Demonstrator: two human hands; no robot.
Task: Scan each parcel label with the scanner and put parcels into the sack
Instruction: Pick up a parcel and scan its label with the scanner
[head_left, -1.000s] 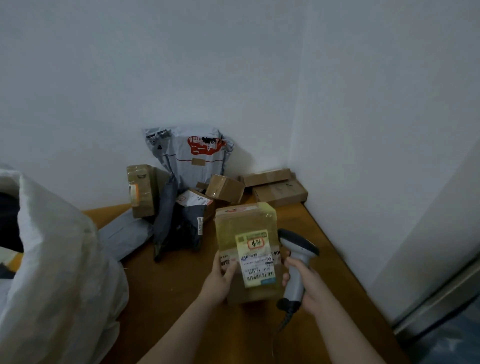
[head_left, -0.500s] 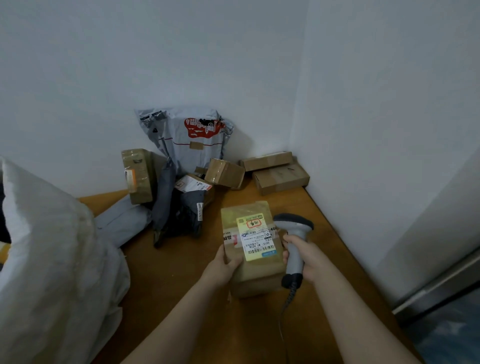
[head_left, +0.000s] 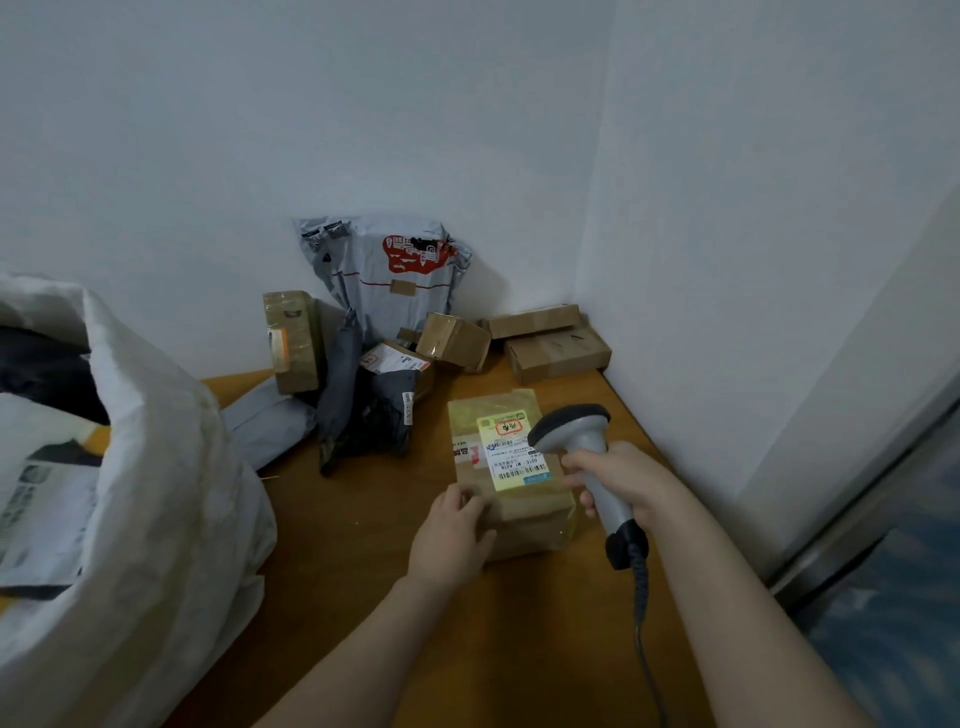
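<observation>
Fingers (head_left: 470, 501) of the left hand (head_left: 449, 540) curl over the taped parcel's (head_left: 524, 512) near corner, pinning it flat near the worktop's (head_left: 363, 571) right edge. The right hand (head_left: 618, 478) grips the scanner (head_left: 592, 447), head over the label (head_left: 506, 447). Aim squarely at the barcode (head_left: 524, 470), parcel steady; the sack (head_left: 156, 467) stands open at the left edge.

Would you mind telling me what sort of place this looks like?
Likely a parcel sorting corner: parcels piled on the table, a white sack beside them, and a scanner in the right hand.
</observation>
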